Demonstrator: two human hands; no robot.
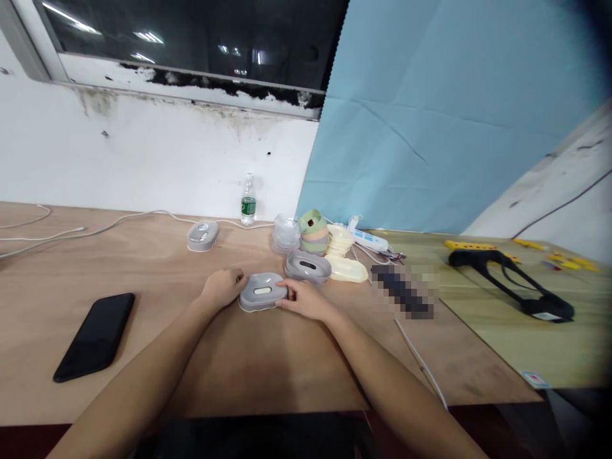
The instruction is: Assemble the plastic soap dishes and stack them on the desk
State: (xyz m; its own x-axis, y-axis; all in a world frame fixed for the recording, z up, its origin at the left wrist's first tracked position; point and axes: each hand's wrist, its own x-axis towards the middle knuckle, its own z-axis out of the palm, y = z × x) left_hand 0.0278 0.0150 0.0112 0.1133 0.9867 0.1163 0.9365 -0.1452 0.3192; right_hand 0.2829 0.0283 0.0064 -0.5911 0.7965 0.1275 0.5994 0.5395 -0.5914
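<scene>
A grey oval plastic case (262, 281) with a pale slot in its top lies on the table in front of me. Its lower edge shows a cream rim. My right hand (308, 298) grips the right end, thumb at the near side and fingers on top. At the opposite end, my left hand (224, 288) is closed with curled fingers against the case's left edge; the fingertips are partly hidden. Just behind my right hand sit nested grey oval shells (307, 266) and a cream oval tray (348, 269).
Behind stand clear plastic shells (285, 234), a stack of coloured shells (313, 231), cream pieces (340, 240), a water bottle (248, 203) and a power strip (370, 240). A second grey case (203, 236) and a phone (95, 336) lie left; a black strap (511, 280) lies right.
</scene>
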